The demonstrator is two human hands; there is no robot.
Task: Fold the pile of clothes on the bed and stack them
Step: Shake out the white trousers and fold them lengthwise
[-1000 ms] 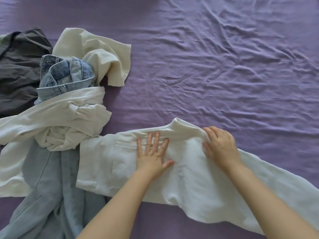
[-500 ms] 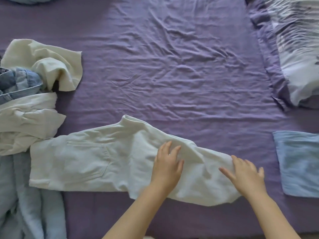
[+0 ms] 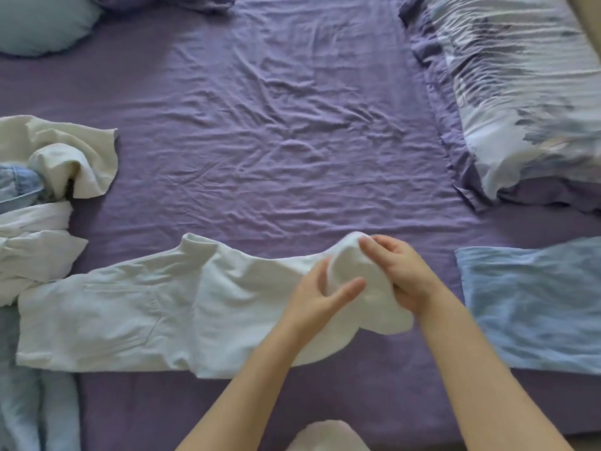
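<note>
White trousers (image 3: pixel 130 317) lie flat across the near part of the purple bed sheet (image 3: pixel 276 141), waist to the left. Their leg end is lifted at the right. My right hand (image 3: pixel 400 275) grips that raised end from the far side, and my left hand (image 3: pixel 322 294) holds it from the near side, thumb over the cloth. A pile of unfolded clothes (image 3: pixel 42 222) with white, cream and denim pieces sits at the left edge. A folded light blue garment (image 3: pixel 533 307) lies flat at the right.
A patterned pillow (image 3: pixel 520 92) lies at the far right, and a pale blue cushion (image 3: pixel 42 24) at the far left corner. Light blue fabric (image 3: pixel 35 408) trails along the near left. The wrinkled sheet stretches between them.
Both hands left off pressing flat on the trousers, moved right to the leg end and lifted it off the sheet. The view has shifted right, showing more of the pillow.
</note>
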